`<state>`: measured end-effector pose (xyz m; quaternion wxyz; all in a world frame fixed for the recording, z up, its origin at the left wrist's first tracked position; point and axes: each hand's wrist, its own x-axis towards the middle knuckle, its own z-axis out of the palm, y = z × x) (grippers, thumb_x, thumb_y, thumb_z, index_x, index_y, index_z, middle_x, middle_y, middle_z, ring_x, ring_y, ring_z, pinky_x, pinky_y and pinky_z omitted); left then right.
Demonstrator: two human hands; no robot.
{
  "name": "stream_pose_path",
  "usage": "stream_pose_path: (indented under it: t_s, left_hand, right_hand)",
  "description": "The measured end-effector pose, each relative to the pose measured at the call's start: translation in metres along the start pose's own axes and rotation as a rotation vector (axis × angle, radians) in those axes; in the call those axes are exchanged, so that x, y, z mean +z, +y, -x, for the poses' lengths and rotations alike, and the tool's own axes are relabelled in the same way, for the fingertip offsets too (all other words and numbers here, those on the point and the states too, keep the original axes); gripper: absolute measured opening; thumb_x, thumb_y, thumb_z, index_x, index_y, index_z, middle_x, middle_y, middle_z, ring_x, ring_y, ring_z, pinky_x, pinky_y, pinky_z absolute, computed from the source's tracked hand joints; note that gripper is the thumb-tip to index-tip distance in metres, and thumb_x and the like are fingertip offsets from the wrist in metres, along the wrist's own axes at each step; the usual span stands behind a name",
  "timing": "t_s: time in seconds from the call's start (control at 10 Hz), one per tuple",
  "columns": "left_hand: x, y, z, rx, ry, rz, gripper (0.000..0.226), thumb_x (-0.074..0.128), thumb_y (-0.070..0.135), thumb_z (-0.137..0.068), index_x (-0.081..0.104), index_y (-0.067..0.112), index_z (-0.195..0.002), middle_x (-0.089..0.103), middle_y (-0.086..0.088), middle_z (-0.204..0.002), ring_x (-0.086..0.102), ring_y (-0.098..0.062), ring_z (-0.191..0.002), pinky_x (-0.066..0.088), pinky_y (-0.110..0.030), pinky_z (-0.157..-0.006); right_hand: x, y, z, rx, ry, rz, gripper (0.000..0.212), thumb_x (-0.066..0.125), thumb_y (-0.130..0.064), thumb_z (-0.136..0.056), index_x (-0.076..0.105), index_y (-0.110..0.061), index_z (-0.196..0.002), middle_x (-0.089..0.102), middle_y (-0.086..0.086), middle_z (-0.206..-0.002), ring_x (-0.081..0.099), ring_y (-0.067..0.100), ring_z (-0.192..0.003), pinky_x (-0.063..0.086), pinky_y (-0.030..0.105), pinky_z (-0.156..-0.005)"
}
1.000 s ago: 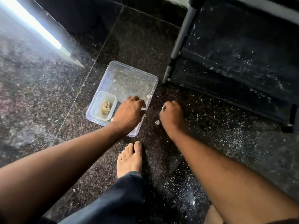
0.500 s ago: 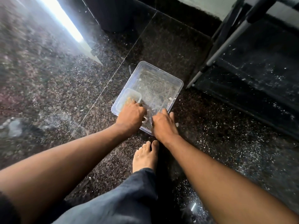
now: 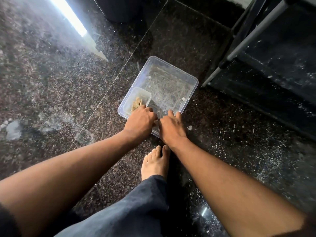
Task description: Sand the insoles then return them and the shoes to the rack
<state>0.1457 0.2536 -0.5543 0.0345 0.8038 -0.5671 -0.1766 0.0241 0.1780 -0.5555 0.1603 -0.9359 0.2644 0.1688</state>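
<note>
No insole or shoe shows in this view. The black shoe rack (image 3: 277,53) with grey poles stands at the upper right, its shelves dusted with white specks. A clear plastic bin (image 3: 191,79) sits on the dark floor in front of me. My left hand (image 3: 141,121) curls its fingers over the bin's near rim. Beside it, my right hand (image 3: 171,126) lies on the same rim with its fingers stretched out over the edge. Whatever lies under either palm is hidden.
Inside the bin's near left corner stands a small clear tub (image 3: 145,94) holding tan scraps (image 3: 136,104). White crumbs and dust are scattered over the floor (image 3: 239,134) to the right. My bare foot (image 3: 154,164) rests just behind the bin.
My right hand has moved left from the speckled floor onto the bin's near rim, beside my left hand. The view has shifted, so the bin and rack sit further right.
</note>
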Motion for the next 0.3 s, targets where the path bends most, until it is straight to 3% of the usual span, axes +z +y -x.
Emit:
stream_pose_path:
  t_s: [0.2, 0.3]
  left_hand:
    - [-0.007, 0.006, 0.005, -0.031, -0.148, 0.005, 0.02, 0.075, 0.028, -0.093, 0.079, 0.014, -0.108, 0.07, -0.009, -0.105, 0.059, -0.027, -0.098, 0.053, -0.045, -0.088]
    - [-0.016, 0.013, -0.001, -0.024, -0.045, -0.003, 0.034, 0.07, 0.031, -0.097, 0.07, 0.008, -0.122, 0.067, -0.014, -0.112, 0.059, -0.034, -0.106, 0.051, -0.049, -0.094]
  right_hand:
    - [-0.006, 0.013, 0.007, -0.063, 0.065, -0.015, 0.032, 0.039, -0.013, -0.094, 0.069, -0.015, -0.106, 0.062, 0.006, -0.115, 0.044, 0.027, -0.12, 0.033, 0.042, -0.101]
    - [-0.016, 0.027, 0.009, -0.039, 0.179, -0.026, 0.017, 0.061, -0.019, -0.09, 0.068, -0.012, -0.104, 0.061, 0.007, -0.113, 0.05, 0.027, -0.114, 0.04, 0.04, -0.095]
